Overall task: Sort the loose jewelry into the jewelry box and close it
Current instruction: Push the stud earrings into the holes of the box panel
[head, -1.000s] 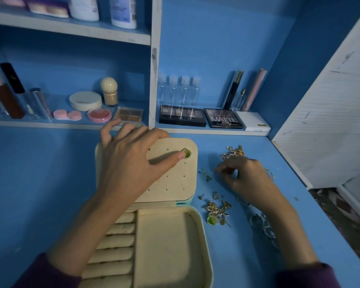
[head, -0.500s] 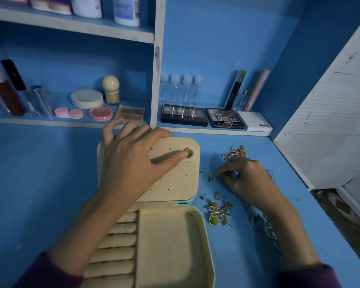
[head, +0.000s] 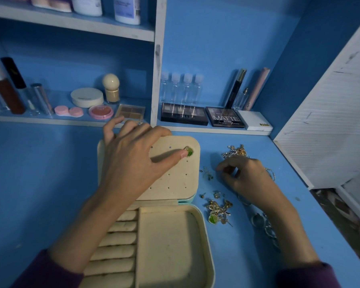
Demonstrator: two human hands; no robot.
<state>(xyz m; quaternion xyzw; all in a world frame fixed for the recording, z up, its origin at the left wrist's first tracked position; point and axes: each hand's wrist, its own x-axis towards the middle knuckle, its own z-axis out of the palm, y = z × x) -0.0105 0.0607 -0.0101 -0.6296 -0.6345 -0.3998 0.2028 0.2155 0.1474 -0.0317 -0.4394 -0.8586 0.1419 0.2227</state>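
Green-stoned earring lies under my left hand's thumb tip on the open jewelry box lid, fingers spread. My right hand curls among loose jewelry; I cannot tell whether it pinches any.

From my feed, the cream rounded-corner jewelry box is wide open, lid swung back away from me with its perforated earring panel facing up. One gold-rimmed green stone earring sits at the panel's far right corner. The base has padded ring rolls on the left and a square compartment on the right. Loose stuff right of the box: gold earring heap, tiny studs, silver-and-gold chain tangle, silver rings
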